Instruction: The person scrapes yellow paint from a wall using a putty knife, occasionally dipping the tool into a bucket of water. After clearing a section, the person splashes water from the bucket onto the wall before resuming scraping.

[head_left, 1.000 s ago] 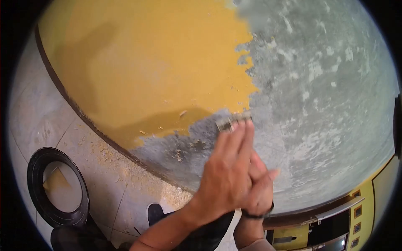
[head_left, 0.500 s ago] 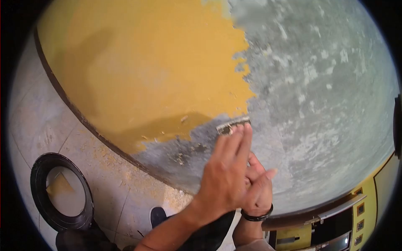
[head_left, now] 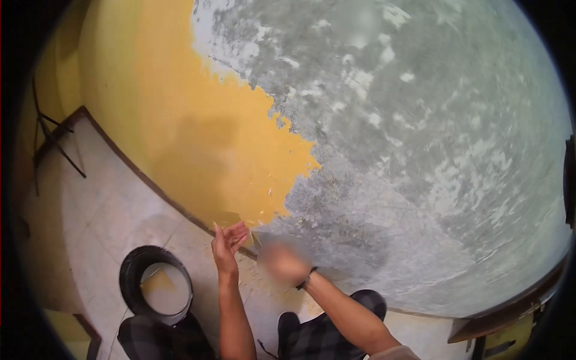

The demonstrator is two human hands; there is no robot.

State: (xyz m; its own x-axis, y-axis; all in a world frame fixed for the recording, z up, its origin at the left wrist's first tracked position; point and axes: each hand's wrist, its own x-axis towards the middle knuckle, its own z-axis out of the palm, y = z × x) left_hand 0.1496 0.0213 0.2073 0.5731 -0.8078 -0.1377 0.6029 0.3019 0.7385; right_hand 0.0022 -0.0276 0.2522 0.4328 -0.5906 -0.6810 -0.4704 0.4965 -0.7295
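Note:
My left hand [head_left: 228, 249] is raised beside the lower wall, its fingers spread and nothing in them. Just to its right, my right hand [head_left: 283, 264], with a dark band on the wrist, is blurred and closed round a thin scraper [head_left: 255, 240]. Only a narrow part of the scraper shows, pointing toward my left fingers near the wall's base. Yellow paint [head_left: 204, 138] covers the left part of the wall. Bare grey plaster [head_left: 372, 180] with whitish patches covers the right, meeting the yellow along a ragged edge.
A black bucket [head_left: 127, 282] with a yellowish piece inside stands on the tiled floor at lower left. Paint flakes lie along the dark baseboard [head_left: 144, 178]. Thin black stand legs [head_left: 54, 141] rise at far left. My knees and feet show below.
My hands have come apart and moved down and left, away from the bare patch's upper edge. The view has shifted, bringing the stand legs and more floor into sight.

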